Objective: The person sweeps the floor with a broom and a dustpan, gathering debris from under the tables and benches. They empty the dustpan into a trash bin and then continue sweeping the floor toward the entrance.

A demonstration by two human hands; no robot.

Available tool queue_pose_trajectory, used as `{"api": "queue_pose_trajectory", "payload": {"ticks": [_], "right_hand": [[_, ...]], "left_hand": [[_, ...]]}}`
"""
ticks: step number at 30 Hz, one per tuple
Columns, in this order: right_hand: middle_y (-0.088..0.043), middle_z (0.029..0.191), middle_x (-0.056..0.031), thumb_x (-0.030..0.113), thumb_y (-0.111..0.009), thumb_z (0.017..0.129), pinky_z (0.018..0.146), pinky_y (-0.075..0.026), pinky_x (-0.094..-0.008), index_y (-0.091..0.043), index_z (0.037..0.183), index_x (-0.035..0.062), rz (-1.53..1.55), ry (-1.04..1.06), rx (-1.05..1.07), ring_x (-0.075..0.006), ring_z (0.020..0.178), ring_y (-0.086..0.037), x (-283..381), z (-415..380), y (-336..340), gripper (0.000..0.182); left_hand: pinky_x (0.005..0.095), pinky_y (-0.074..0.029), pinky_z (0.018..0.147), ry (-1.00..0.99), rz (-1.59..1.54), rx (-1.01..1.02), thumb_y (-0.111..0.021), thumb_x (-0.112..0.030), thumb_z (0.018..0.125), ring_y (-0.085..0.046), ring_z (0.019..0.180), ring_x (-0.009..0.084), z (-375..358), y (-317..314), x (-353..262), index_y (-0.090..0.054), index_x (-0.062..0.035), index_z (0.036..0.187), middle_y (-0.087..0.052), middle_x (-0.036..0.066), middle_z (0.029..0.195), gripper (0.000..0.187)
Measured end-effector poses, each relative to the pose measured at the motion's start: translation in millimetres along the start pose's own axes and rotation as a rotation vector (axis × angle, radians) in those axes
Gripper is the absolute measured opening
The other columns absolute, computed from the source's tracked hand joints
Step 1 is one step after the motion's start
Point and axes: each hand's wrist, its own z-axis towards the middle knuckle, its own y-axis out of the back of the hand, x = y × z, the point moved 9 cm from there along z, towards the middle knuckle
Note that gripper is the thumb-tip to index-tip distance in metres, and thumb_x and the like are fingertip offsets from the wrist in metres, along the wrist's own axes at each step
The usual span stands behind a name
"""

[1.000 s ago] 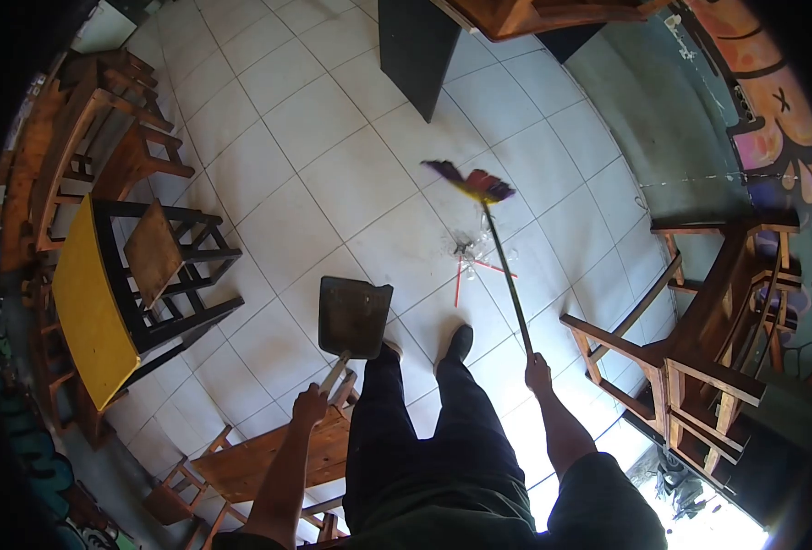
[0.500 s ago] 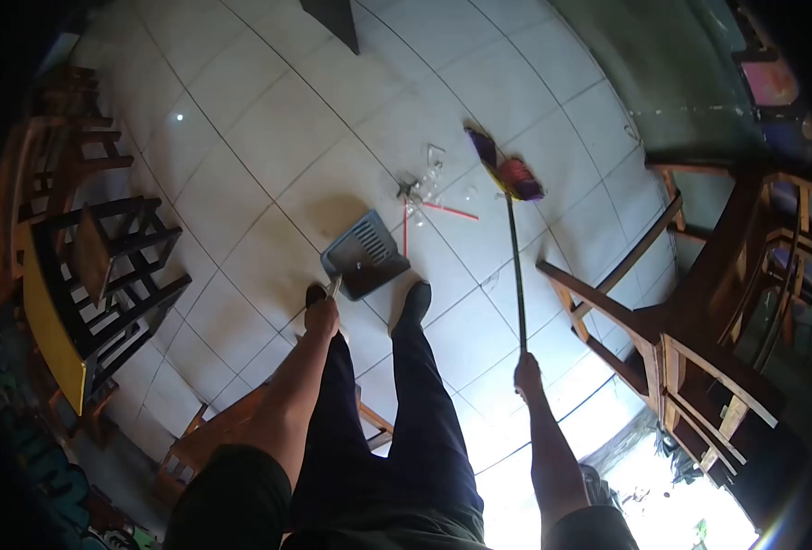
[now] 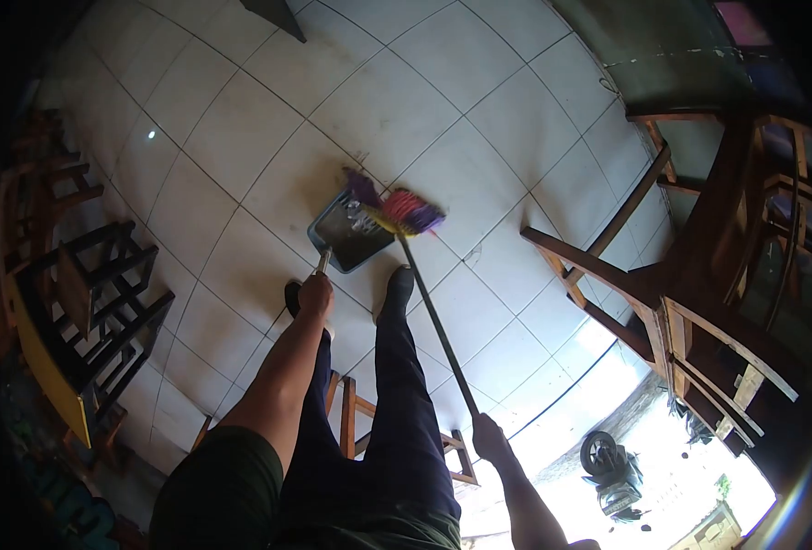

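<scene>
My left hand [image 3: 315,294] is closed around the short handle of a grey-blue dustpan [image 3: 358,253], which lies on the tiled floor ahead of my feet. In my right hand [image 3: 489,437] is the long stick of a broom [image 3: 412,213] with purple and red bristles and a yellow base. The bristles cover the dustpan's far right edge. Some pale litter [image 3: 358,220] shows inside the pan, partly hidden by the bristles; its pieces are too small to tell apart.
A black and yellow chair [image 3: 62,339] stands at the left, with wooden furniture [image 3: 53,183] beyond it. Wooden chairs [image 3: 663,302] line the right side by a dark green wall [image 3: 681,78]. A motorcycle [image 3: 610,472] shows in the bright area at lower right.
The broom head has swung left from the open floor onto the dustpan's edge. The clear litter and red straws no longer show on the tiles. My right hand has shifted down and left.
</scene>
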Motion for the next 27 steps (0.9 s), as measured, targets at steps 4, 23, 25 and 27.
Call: {"api": "queue_pose_trajectory", "payload": {"ticks": [4, 23, 25, 27], "right_hand": [[-0.046, 0.075, -0.0158, 0.002, -0.04, 0.076, 0.052, -0.044, -0.0413, -0.043, 0.083, 0.003, -0.167, 0.15, 0.025, -0.036, 0.066, -0.051, 38, -47, 42, 0.007], [-0.051, 0.073, -0.0203, 0.021, -0.03, 0.086, 0.057, -0.042, -0.0441, -0.043, 0.086, 0.0027, 0.069, -0.075, -0.263, -0.0379, 0.066, -0.053, 38, 67, 48, 0.022], [-0.051, 0.074, -0.0206, 0.019, -0.029, 0.087, 0.053, -0.044, -0.0444, -0.043, 0.088, 0.0016, 0.172, -0.122, -0.153, -0.0374, 0.062, -0.054, 31, 90, 15, 0.022], [-0.05, 0.079, -0.0223, 0.015, -0.03, 0.087, 0.058, -0.044, -0.0471, -0.042, 0.09, -0.0002, 0.177, -0.229, -0.036, -0.0418, 0.069, -0.052, 47, 88, 3, 0.02]], "left_hand": [[0.0356, -0.048, 0.062, -0.019, 0.033, 0.033, -0.046, -0.014, 0.077, -0.059, 0.07, 0.027, 1, 16, -3, -0.049, -0.0042, 0.093, -0.059, 0.013, 0.073, 0.019], [0.037, -0.049, 0.06, 0.088, 0.029, 0.092, -0.04, -0.016, 0.082, -0.06, 0.071, 0.0283, -7, 18, 84, -0.052, -0.0052, 0.093, -0.058, 0.014, 0.076, 0.019], [0.0354, -0.05, 0.06, 0.117, 0.067, 0.085, -0.038, -0.019, 0.083, -0.061, 0.071, 0.0259, -6, 15, 83, -0.054, -0.0049, 0.089, -0.06, 0.012, 0.076, 0.021], [0.0357, -0.049, 0.061, 0.124, 0.045, 0.098, -0.042, -0.017, 0.081, -0.06, 0.073, 0.0266, -1, 10, 76, -0.053, -0.0047, 0.089, -0.059, 0.013, 0.077, 0.018]]}}
